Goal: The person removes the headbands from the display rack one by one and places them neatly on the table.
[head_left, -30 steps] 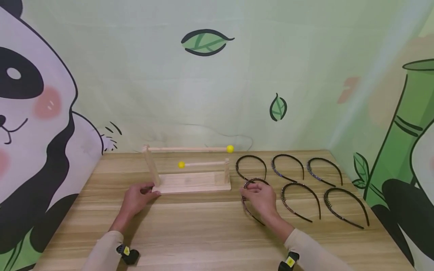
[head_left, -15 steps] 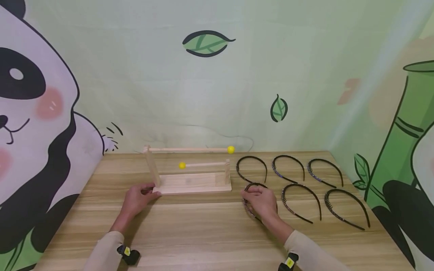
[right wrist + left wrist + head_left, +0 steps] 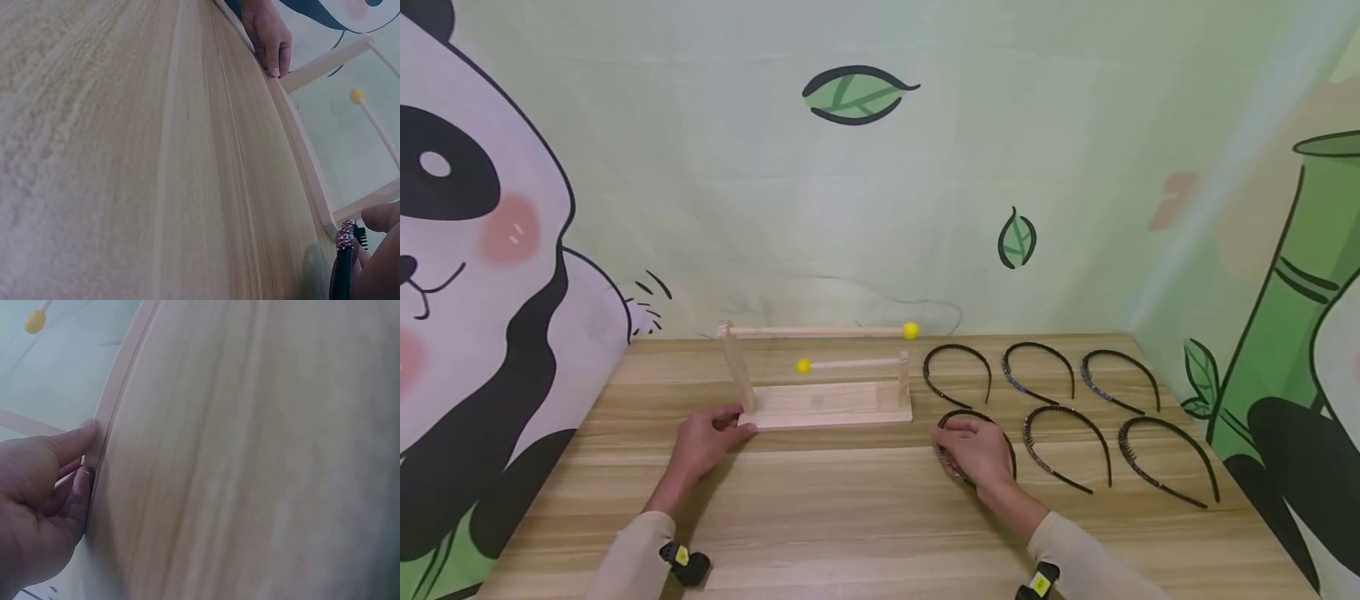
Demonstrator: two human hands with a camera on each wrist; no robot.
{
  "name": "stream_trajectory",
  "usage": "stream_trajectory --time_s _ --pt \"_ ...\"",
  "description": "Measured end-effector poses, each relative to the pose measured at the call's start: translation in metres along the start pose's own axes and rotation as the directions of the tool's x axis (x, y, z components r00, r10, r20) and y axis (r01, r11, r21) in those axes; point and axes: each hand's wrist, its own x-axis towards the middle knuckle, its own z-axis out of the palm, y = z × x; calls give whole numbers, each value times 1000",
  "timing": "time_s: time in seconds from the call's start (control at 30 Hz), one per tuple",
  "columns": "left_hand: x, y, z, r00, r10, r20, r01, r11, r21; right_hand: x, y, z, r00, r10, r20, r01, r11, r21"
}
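On the table's left half stands a pale wooden rack (image 3: 820, 404) with two uprights, each bearing a horizontal rod tipped by a yellow ball. My left hand (image 3: 703, 437) grips the left front corner of its base, thumb (image 3: 81, 439) against the edge in the left wrist view. My right hand (image 3: 973, 450) holds a black toothed headband (image 3: 966, 413) by its decorated left side, close over the table. Glittery stones on this headband (image 3: 345, 236) show in the right wrist view, where part of the hand falls outside the frame.
Several similar headbands lie in two rows at the right, among them one just behind my right hand (image 3: 927, 375) and one nearest the right edge (image 3: 1183, 437). A printed cloth backdrop (image 3: 880, 208) rises behind the wooden table (image 3: 820, 525).
The headband in my right hand has come down and toward me, and its right arm now shows beside the hand. It no longer overlaps the headband behind. My left hand stays put.
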Motion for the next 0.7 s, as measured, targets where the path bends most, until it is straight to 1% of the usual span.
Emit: stream_trajectory --time_s 0.13,0.37,0.47,0.57,0.7 --pt "0 0 0 1000 -6 2 6 1000 -3 1 1 2 1000 6 16 -7 1000 28" --pt "0 0 0 1000 -16 7 16 1000 -1 0 4 3 999 25 46 -27 999 35" --pt "1 -1 -1 1000 -11 12 11 1000 0 -1 5 3 997 21 70 -26 997 79" --pt "2 -1 -2 1000 -10 9 10 1000 3 0 4 0 996 14 87 -23 994 109" --pt "3 -1 -3 1000 -1 15 1 1000 2 0 -1 -8 995 17 97 -29 992 123"
